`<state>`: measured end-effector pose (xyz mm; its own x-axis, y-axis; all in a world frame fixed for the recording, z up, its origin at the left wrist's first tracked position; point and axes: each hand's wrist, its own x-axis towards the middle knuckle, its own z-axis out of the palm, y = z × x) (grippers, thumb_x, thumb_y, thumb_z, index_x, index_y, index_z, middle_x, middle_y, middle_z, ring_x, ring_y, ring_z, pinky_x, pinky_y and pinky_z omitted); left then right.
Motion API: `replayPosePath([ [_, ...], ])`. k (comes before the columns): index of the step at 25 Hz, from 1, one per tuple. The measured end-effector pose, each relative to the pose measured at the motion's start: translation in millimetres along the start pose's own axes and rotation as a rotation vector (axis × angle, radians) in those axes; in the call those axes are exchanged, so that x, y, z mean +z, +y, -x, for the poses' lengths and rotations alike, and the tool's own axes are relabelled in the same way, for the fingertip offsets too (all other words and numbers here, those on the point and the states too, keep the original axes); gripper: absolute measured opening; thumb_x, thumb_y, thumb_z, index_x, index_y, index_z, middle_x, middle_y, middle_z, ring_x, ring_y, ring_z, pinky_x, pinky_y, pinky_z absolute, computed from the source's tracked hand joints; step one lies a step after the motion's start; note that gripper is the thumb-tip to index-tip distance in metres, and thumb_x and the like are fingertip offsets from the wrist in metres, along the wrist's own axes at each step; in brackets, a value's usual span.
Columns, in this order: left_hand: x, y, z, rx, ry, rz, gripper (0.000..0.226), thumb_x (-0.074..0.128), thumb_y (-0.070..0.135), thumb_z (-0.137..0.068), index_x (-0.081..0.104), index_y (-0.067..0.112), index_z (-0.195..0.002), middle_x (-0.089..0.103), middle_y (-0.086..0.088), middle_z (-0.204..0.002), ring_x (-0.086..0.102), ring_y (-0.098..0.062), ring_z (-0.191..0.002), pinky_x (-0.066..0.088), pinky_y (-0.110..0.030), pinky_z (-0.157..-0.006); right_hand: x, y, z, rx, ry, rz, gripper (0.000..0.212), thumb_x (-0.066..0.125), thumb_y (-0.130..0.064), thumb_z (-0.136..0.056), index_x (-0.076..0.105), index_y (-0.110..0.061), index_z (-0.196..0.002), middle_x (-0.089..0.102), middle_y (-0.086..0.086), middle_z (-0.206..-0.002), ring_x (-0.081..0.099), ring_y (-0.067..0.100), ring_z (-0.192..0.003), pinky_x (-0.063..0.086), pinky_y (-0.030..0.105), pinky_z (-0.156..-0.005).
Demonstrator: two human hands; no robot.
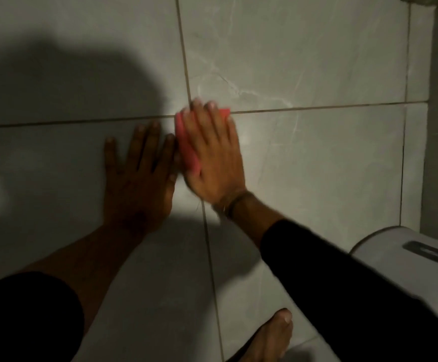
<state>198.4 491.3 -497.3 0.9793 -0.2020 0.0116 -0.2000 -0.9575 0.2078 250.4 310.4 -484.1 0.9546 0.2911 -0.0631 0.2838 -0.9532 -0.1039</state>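
Note:
My right hand (212, 155) lies flat on a pink cloth or sponge (186, 145), pressing it against the grey marbled tile (304, 61) where two grout lines cross. Its fingers are straight and slightly blurred. The pink piece shows along the hand's left side and at its upper right. My left hand (136, 173) rests flat on the tile just left of it, fingers spread, in shadow. Both arms wear black sleeves pushed up from the wrists.
A white toilet cistern lid (408, 254) with a grey button plate sits at the lower right. A bare foot (270, 338) stands on the floor at the bottom centre. A wall corner runs down the right edge. A large dark shadow covers the left tiles.

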Motion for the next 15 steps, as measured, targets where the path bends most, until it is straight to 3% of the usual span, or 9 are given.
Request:
replayPosePath([
  [2, -1.2, 0.8, -1.1, -0.002, 0.005, -0.002, 0.062, 0.034, 0.038, -0.11, 0.031, 0.016, -0.168, 0.024, -0.016, -0.178, 0.02, -0.037, -0.166, 0.011, -0.073, -0.128, -0.2, -20.2, 87.4, -0.052, -0.133, -0.02, 0.076, 0.048, -0.056, -0.107, 0.036, -0.015, -0.171, 0.032, 0.016, -0.18, 0.012, 0.035, -0.171, 0.016, 0.062, -0.138],
  [5, -2.6, 1.1, 0.9, 0.008, -0.018, 0.002, 0.067, 0.041, 0.036, -0.106, 0.029, 0.016, -0.169, 0.02, -0.016, -0.18, 0.016, -0.037, -0.167, 0.011, -0.074, -0.128, -25.3, -21.1, 191.3, 0.0, -0.268, -0.039, 0.064, 0.04, -0.051, -0.113, 0.039, -0.02, -0.168, 0.04, 0.012, -0.175, 0.003, 0.026, -0.17, 0.03, 0.067, -0.131],
  [7, -3.6, 0.5, 1.9, 0.015, -0.029, 0.001, 0.067, 0.04, 0.037, -0.106, 0.028, 0.015, -0.169, 0.019, -0.016, -0.18, 0.014, -0.038, -0.168, 0.012, -0.073, -0.128, -22.2, -5.6, 162.8, -0.026, -0.28, -0.003, 0.069, 0.034, -0.054, -0.113, 0.034, -0.017, -0.171, 0.032, 0.016, -0.179, 0.005, 0.034, -0.171, 0.028, 0.068, -0.131],
  [9, -5.1, 0.1, 1.7, 0.01, -0.037, -0.001, 0.068, 0.039, 0.037, -0.107, 0.027, 0.015, -0.17, 0.017, -0.016, -0.18, 0.013, -0.037, -0.168, 0.012, -0.073, -0.128, -12.8, 0.5, 73.3, -0.005, -0.188, 0.018, 0.078, 0.028, -0.059, -0.11, 0.028, -0.013, -0.173, 0.022, 0.018, -0.183, 0.011, 0.04, -0.172, 0.018, 0.065, -0.136],
  [11, -5.8, 1.1, 0.1, 0.005, -0.042, 0.013, 0.069, 0.039, 0.037, -0.107, 0.024, 0.015, -0.17, 0.015, -0.016, -0.181, 0.012, -0.037, -0.168, 0.012, -0.073, -0.128, -10.1, 2.2, -0.6, 0.059, -0.079, -0.003, 0.083, 0.028, -0.063, -0.107, 0.028, -0.012, -0.173, 0.025, 0.018, -0.182, 0.019, 0.04, -0.171, 0.013, 0.06, -0.14],
  [13, -6.5, 1.8, -0.3, 0.011, -0.039, 0.023, 0.068, 0.039, 0.036, -0.107, 0.025, 0.015, -0.17, 0.016, -0.016, -0.18, 0.014, -0.037, -0.168, 0.013, -0.074, -0.128, -4.7, -3.5, 10.6, 0.063, -0.071, 0.011, 0.081, 0.028, -0.062, -0.108, 0.029, -0.012, -0.173, 0.025, 0.018, -0.182, 0.018, 0.04, -0.171, 0.011, 0.059, -0.14],
  [15, -6.4, 0.5, -1.5, 0.015, -0.019, 0.012, 0.067, 0.04, 0.036, -0.106, 0.029, 0.015, -0.169, 0.019, -0.016, -0.18, 0.016, -0.037, -0.167, 0.013, -0.074, -0.128, -4.6, -18.6, 106.3, 0.052, -0.195, 0.03, 0.074, 0.028, -0.057, -0.112, 0.033, -0.015, -0.172, 0.028, 0.017, -0.181, 0.016, 0.04, -0.171, 0.011, 0.061, -0.14],
])
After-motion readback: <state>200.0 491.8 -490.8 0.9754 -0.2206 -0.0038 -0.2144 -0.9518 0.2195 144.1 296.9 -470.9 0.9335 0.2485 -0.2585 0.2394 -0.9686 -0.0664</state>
